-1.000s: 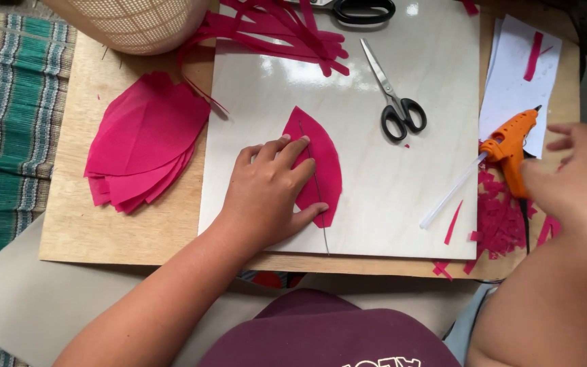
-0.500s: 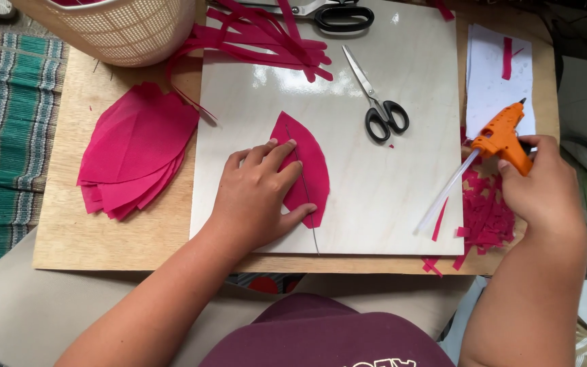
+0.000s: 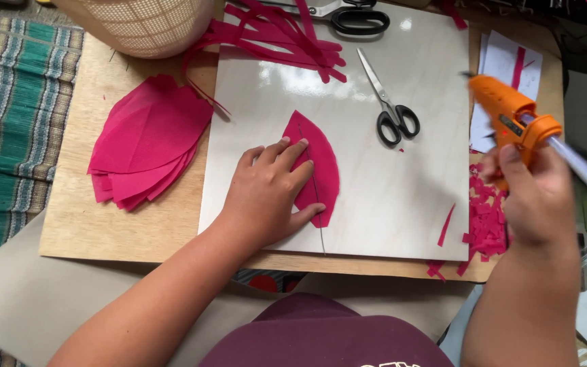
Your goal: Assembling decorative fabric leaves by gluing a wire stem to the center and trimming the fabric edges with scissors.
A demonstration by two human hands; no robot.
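Note:
My left hand point(image 3: 266, 194) lies flat on a pink petal-shaped paper point(image 3: 317, 163), pinning it and a thin wire point(image 3: 318, 217) down on a pale glossy board point(image 3: 382, 204). The wire runs along the petal's middle and sticks out below it. Off to the right, my right hand point(image 3: 535, 197) grips an orange glue gun point(image 3: 511, 115) lifted above the board's right edge. Its nozzle points up and to the left, and a clear glue stick juts out behind the gun.
A stack of pink petals point(image 3: 144, 143) lies at the left on the wooden board point(image 3: 83, 231). Black-handled scissors point(image 3: 392, 112) rest right of the petal, a second pair point(image 3: 348, 17) at the top. Pink strips point(image 3: 273, 37), pink scraps point(image 3: 487, 217), a woven basket point(image 3: 140, 24) and white paper point(image 3: 511, 75) surround them.
My right hand took hold of the glue gun at the board's right side and has lifted it up. The left hand stays pressed on the petal.

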